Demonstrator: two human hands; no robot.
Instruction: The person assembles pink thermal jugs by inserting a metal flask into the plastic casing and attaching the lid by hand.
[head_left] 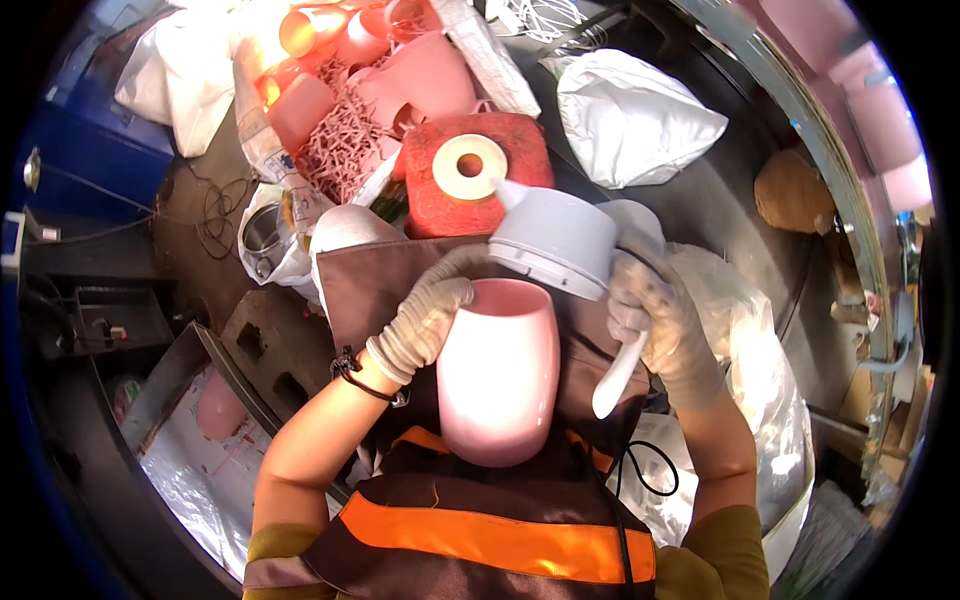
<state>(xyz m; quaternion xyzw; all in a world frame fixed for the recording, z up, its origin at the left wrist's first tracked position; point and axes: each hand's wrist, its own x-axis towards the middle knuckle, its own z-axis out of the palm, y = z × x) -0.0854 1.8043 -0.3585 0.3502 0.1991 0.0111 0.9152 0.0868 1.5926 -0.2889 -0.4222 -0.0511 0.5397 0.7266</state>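
My left hand [425, 322], in a pale knit glove, is closed at the upper left rim of a glossy pink jug body [500, 380] standing upright against my apron. My gloved right hand [655, 320] wraps round the handle of a light grey jug top [555, 240]. That top has a pointed spout and a long curved handle [620, 375]. It is tilted above the pink body's opening and seems apart from it. My left fingertips lie near its lower edge; whether they touch it cannot be made out.
Ahead sits a red block [428, 205] with a beige ring [446, 172]. An open sack [262, 135] holds pink plastic parts and strips. A white bag [640, 125] lies far right, clear plastic [735, 330] beside my right arm. A bin [205, 470] is at left.
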